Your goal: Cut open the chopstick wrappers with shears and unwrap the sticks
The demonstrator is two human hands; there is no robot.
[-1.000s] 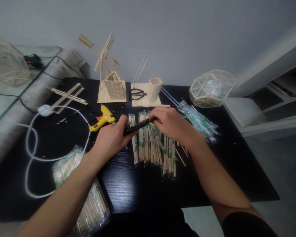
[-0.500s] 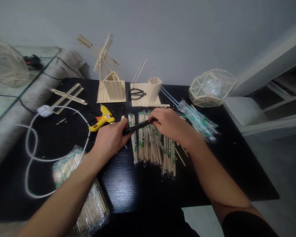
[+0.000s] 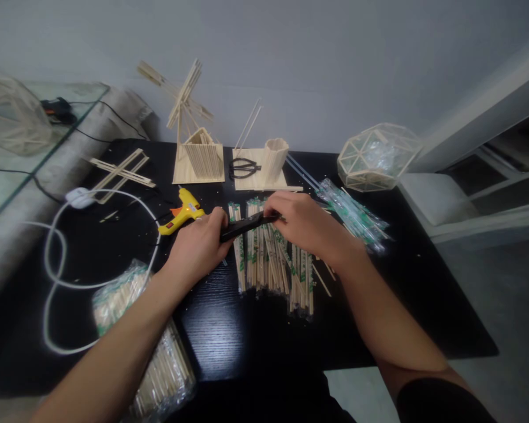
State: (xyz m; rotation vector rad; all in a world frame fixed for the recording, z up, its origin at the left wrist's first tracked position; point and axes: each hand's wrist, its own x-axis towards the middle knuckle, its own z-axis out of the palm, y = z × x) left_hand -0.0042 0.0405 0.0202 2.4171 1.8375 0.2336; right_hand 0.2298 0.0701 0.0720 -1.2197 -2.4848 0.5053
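Between my hands, above the wrapped chopsticks, is a long flat black object [image 3: 245, 225] seen edge-on; its kind is unclear. My left hand [image 3: 199, 239] is closed around its left end. The fingers of my right hand [image 3: 297, 222] pinch its other end. Below it lie several bundles of chopsticks [image 3: 264, 258] in clear and green wrappers. A yellow glue gun [image 3: 184, 212] rests just beyond my left hand. Behind my hands, black-handled scissors [image 3: 244, 168] lie on a flat stick base [image 3: 249, 183] beside a round stick cup [image 3: 274, 157].
A stick windmill model [image 3: 200, 155] stands at the back, with crossed sticks [image 3: 122, 173] to its left. A white cable [image 3: 53, 282] loops across the left side. Packed chopsticks [image 3: 167, 364] lie front left. Clear plastic wrappers [image 3: 352, 211] and a faceted stick frame [image 3: 379, 155] sit at right.
The black object has tilted slightly, showing more of its broad face. Both hands keep hold of it and have barely shifted. Everything else on the table is unchanged.
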